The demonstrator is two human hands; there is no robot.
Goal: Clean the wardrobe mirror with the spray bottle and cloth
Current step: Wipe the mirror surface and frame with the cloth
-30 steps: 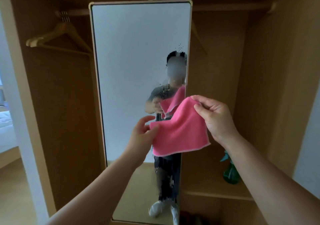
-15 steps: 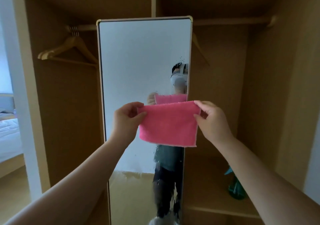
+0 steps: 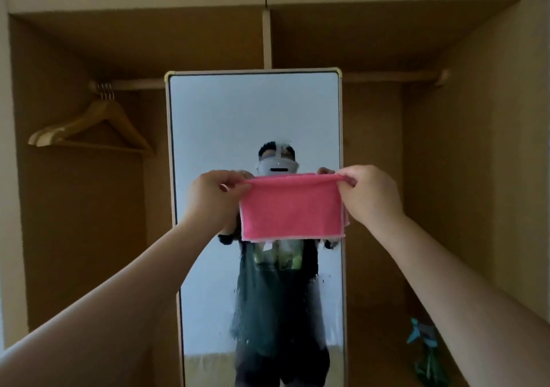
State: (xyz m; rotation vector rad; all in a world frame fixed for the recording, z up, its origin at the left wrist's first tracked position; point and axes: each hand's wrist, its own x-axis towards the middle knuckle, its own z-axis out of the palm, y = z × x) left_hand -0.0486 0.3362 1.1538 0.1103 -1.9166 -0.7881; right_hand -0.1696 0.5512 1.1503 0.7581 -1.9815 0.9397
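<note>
Head camera view: we hold a pink rectangular microfibre cloth [image 3: 291, 206] up in front of the tall cream-framed wardrobe mirror [image 3: 253, 118]. Its long axis runs level, left to right, and its flat face is turned toward us. The top edge is a smooth fold, so the cloth looks doubled, and a pale stitched hem shows along the bottom and right edges. Our left hand [image 3: 212, 197] pinches the top left corner between thumb and fingers, and our right hand [image 3: 370, 194] pinches the top right corner, pulling the top edge taut while the rest hangs straight down. We cannot tell whether the cloth touches the glass.

Lower down, the glass is speckled with what we take to be spray droplets, smearing the reflection. Behind the mirror stands an open tan wooden wardrobe [image 3: 461, 148], with wooden hangers [image 3: 89, 130] on the rail to the left. Low at the right, a blurred teal spray bottle [image 3: 425, 351] rests inside, well apart from both hands.
</note>
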